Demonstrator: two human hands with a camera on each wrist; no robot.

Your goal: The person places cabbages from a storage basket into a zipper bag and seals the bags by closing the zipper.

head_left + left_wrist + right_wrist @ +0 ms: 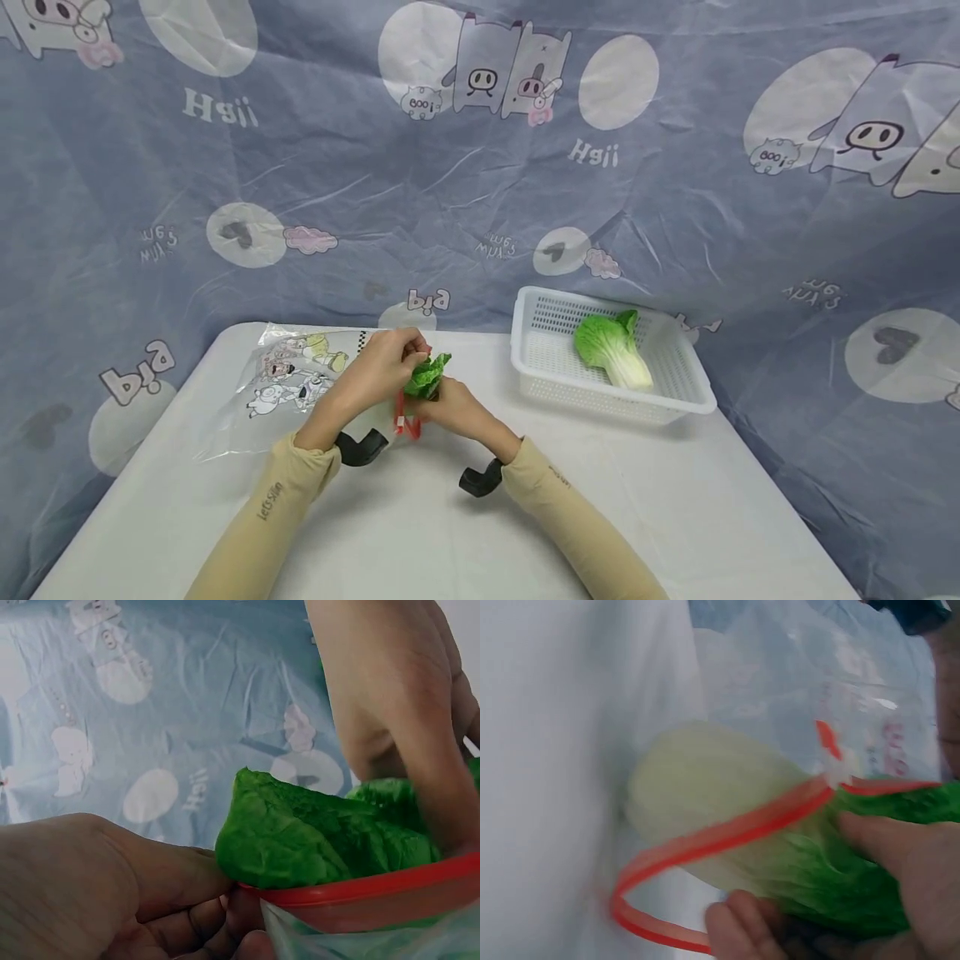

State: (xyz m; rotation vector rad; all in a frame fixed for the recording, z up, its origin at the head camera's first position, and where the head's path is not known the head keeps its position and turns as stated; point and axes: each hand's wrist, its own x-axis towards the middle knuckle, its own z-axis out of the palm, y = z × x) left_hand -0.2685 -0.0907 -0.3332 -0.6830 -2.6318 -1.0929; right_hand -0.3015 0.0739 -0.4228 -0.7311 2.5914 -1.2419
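My left hand pinches the corner of a clear zip bag by its red zip strip. Between my two hands is a small Chinese cabbage, its green leaves at the red-edged mouth. In the right wrist view its pale base extends past the red loop, with a white slider on the strip. My right hand grips the cabbage around its leafy part, fingers below and thumb on top. Most of the bag's body is hidden behind my arms in the head view.
Clear plastic with cartoon animal print lies flat on the table's left side. A white perforated basket stands at the back right with another Chinese cabbage inside. A patterned blue-grey cloth hangs behind the white table.
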